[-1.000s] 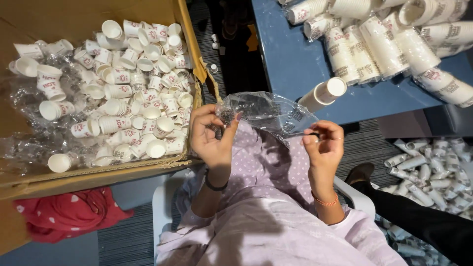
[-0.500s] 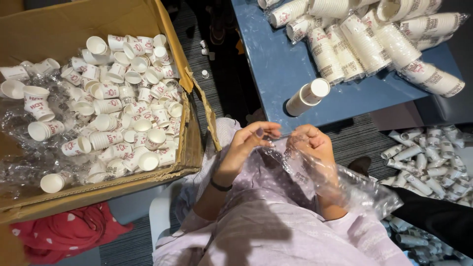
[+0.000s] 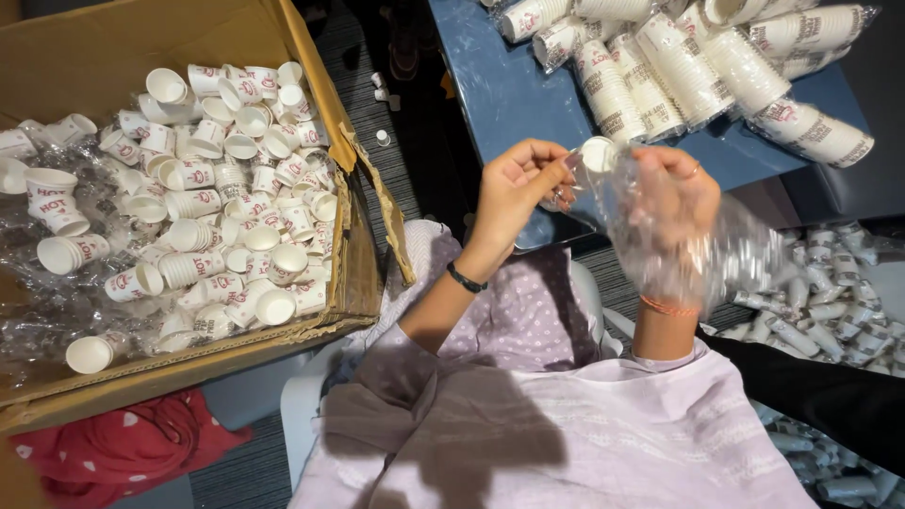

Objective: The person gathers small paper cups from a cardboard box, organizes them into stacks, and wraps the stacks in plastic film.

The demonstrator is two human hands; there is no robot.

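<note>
paper cup (image 3: 597,153) sat between both hands, mouth toward the camera.
left hand (image 3: 514,184) fingers pinched the cup's rim; right hand (image 3: 674,203) fingers gripped the clear plastic sleeve (image 3: 698,250).

Lighting: even, moderately bright indoor light is being cast from above. Glare is being thrown off the clear plastic bag (image 3: 698,245) and off the wrapped cup stacks (image 3: 679,66). White cups in the cardboard box (image 3: 363,254) are being rendered close to overexposure. A soft shadow is being laid across the lilac garment (image 3: 452,424). The floor gap is being left dim. Focus: fairly sharp; slight softness is being shown at the frame edges.
</note>
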